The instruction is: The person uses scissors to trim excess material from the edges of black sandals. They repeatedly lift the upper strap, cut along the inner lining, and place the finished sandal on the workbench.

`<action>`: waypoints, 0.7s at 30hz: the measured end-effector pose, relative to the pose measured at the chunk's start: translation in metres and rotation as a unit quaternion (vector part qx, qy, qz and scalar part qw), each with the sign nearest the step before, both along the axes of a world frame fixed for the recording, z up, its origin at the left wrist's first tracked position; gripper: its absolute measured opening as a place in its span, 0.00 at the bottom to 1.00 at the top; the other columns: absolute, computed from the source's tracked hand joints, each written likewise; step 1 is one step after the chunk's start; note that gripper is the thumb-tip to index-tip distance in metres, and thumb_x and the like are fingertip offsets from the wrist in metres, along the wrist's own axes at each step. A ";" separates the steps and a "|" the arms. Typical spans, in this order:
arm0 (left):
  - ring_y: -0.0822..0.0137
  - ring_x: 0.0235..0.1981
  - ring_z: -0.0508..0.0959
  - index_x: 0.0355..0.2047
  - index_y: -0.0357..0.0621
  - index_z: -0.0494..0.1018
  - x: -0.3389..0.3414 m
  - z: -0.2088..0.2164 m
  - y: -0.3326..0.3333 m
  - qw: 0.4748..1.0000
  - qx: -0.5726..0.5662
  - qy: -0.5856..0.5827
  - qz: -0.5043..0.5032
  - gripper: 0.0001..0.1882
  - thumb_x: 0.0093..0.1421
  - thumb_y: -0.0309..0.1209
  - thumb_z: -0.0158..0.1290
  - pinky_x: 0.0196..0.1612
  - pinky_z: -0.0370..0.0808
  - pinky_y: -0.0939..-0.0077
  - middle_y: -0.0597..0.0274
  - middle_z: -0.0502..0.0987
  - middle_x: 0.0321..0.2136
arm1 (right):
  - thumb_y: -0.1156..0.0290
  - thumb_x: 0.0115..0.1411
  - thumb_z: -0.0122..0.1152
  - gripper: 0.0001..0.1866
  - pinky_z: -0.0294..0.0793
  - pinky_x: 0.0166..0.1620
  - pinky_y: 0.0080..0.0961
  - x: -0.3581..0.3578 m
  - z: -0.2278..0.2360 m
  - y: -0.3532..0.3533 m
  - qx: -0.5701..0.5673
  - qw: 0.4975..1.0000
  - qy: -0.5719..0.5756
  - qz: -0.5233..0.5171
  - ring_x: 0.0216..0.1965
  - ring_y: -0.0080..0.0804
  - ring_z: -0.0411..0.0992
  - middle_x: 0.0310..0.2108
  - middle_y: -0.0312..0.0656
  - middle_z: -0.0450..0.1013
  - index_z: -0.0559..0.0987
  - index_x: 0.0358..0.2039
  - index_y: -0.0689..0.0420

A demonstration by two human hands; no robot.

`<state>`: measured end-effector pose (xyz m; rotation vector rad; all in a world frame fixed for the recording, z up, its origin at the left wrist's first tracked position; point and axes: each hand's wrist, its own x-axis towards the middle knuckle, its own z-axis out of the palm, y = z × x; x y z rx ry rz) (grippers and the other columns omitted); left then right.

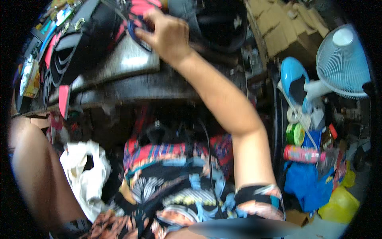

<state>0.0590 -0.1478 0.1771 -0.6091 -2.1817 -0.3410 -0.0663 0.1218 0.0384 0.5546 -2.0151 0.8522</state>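
Note:
My right hand (169,35) reaches over the worktable's far side, its fingers closed round what looks like scissors (134,34) with a dark blue loop handle. Motion blurs both, and the blades run up and left from the hand. Pink pieces (145,6) lie just beyond my fingers. Under the scissors is a pale, shiny board (133,59). Black cut pieces (65,59) with pink edges lie to the left. My left arm (39,171) bends up at the left rim; its hand does not show.
A black rounded item (219,24) sits right of my hand. Cardboard (290,28) lies at the back right. A blue fan (344,59), a pink bottle (304,153) and a blue bag (306,185) are at the right. White cloth (87,175) hangs below the table edge.

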 end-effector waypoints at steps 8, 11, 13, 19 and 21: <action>0.41 0.63 0.68 0.64 0.46 0.64 0.020 -0.008 -0.013 0.999 0.012 -0.023 0.037 0.33 0.59 0.34 0.60 0.62 0.69 0.53 0.39 0.62 0.65 | 0.48 0.57 0.70 0.21 0.80 0.28 0.28 -0.004 -0.015 0.011 0.038 0.999 0.015 0.001 0.24 0.34 0.82 0.23 0.39 0.80 0.79 0.38 0.52; 0.41 0.63 0.68 0.64 0.46 0.65 0.026 -0.010 -0.016 0.999 0.011 -0.024 0.042 0.34 0.58 0.34 0.61 0.61 0.69 0.53 0.40 0.62 0.65 | 0.48 0.57 0.70 0.21 0.79 0.29 0.29 -0.004 -0.013 0.011 0.028 0.999 0.010 0.010 0.25 0.34 0.82 0.23 0.39 0.80 0.79 0.38 0.52; 0.41 0.62 0.68 0.64 0.47 0.65 0.029 -0.012 -0.018 0.999 0.012 -0.020 0.045 0.34 0.57 0.34 0.62 0.61 0.69 0.54 0.40 0.62 0.66 | 0.49 0.56 0.71 0.21 0.79 0.29 0.31 -0.002 -0.012 0.012 0.020 0.999 0.034 0.013 0.25 0.36 0.82 0.23 0.39 0.80 0.79 0.38 0.52; 0.42 0.62 0.69 0.64 0.48 0.66 0.041 -0.010 -0.015 0.999 0.007 -0.003 0.049 0.35 0.56 0.33 0.63 0.61 0.71 0.55 0.41 0.61 0.66 | 0.50 0.51 0.73 0.22 0.78 0.34 0.40 0.000 -0.007 0.015 -0.029 0.998 -0.035 0.039 0.30 0.45 0.81 0.28 0.42 0.81 0.80 0.39 0.51; 0.42 0.62 0.70 0.64 0.49 0.66 0.043 -0.007 -0.011 0.999 0.007 0.005 0.051 0.35 0.55 0.33 0.64 0.60 0.71 0.55 0.41 0.61 0.67 | 0.51 0.54 0.71 0.21 0.79 0.35 0.36 -0.004 -0.006 0.022 -0.019 0.999 -0.035 0.033 0.31 0.42 0.82 0.29 0.42 0.81 0.80 0.41 0.51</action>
